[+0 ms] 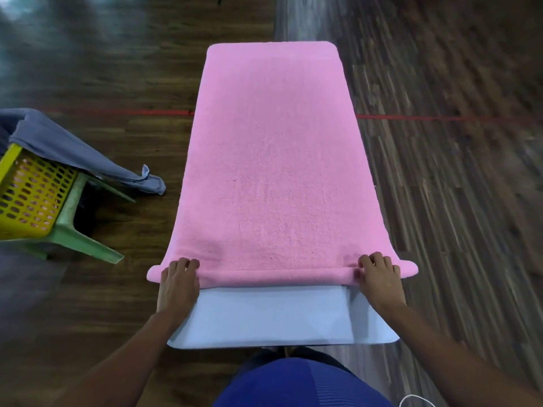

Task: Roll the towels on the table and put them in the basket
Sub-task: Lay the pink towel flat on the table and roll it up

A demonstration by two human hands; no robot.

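My left fingers point(185, 263) are curled over the top of the roll point(279, 277), and the right fingers point(371, 259) do the same at the other end, so both grip the thin first turn of the pink towel point(279, 160). I cannot see the thumbs. The left hand point(177, 279) sits just inside the roll's left end and the right hand point(379, 274) just inside its right end, well apart, which I judge is the right spacing for steering. The roll lies across the near part of the table point(279, 315), with a bare pale strip between it and me. The rest of the towel lies flat, running away to the far edge. To do this step well I would push both ends forward at the same rate so the roll stays square to the towel's long sides. I would also press down lightly on each turn so the core stays tight. The stubs outside my hands look unsupported and could flare or telescope, so I would check them as the roll thickens. The basket point(29, 198) is off to my left on a green stool point(79, 239), well apart from the table. A grey towel point(58, 145) is draped over its rim.
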